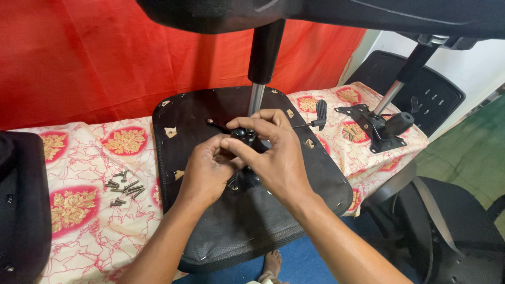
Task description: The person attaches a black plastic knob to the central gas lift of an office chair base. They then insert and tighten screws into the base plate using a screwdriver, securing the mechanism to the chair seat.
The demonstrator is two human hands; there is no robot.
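both hands meet at mid-frame on the black tilt mechanism (244,158) sitting on the upturned seat base (294,210): the left hand (208,171) pinches its near edge, and the right hand (276,152) curls over the top, fingers clenched around it. the gas cylinder (256,97) stands up behind. loose screws (125,188) lie at left on the tabletop (79,210). the mechanism could probably shift off its holes, and a nudged screw could roll off.

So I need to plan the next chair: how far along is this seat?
The mechanism plate with its gas column sits on the upturned seat. Left hand and right hand work on it. The screws lie loose on the cloth.
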